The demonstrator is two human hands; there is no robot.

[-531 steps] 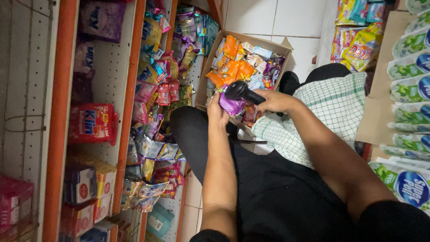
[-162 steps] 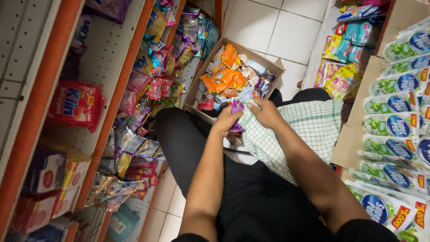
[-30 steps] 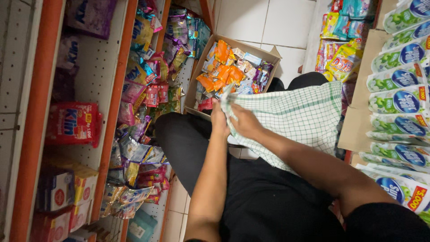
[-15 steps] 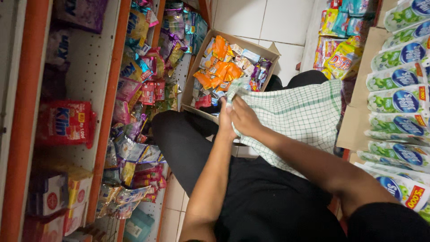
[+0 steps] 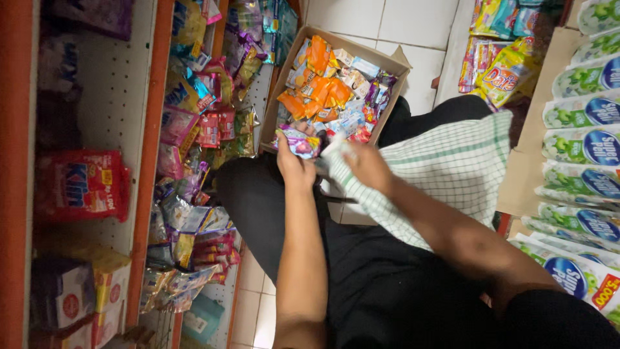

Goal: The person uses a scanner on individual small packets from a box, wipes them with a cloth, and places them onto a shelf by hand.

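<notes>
**Sachets and a checked cloth between two crowded shelves**

White floor tiles (image 5: 413, 26) show at the top of the view and again near the bottom, hemmed in by goods on both sides. On the left stands a shelf unit (image 5: 150, 161) with orange-red uprights and a pale perforated back panel; a red packet (image 5: 81, 184) and a few small cartons sit on one level, and a thick jumble of shiny foil sachets fills the next, too many to count. On the right a brown cardboard sheet (image 5: 536, 161) backs a row of about eight glossy green-and-blue pouches (image 5: 584, 148), with more bright bags (image 5: 500, 55) on the floor above them.

One open cardboard box (image 5: 387, 61) rests on the floor just beyond the person's knees, packed with small crinkled packets, mostly orange, some purple and blue. Black trousers fill the middle of the view, and a green-and-white checked cloth (image 5: 452, 165) lies draped over the right thigh, soft and creased.

Left hand (image 5: 296, 165) is closed round one small purple sachet (image 5: 300, 141), held at the near edge of the box. Right hand (image 5: 368, 167) pinches a bunched corner of the cloth right beside the sachet; both hands nearly touch.
</notes>
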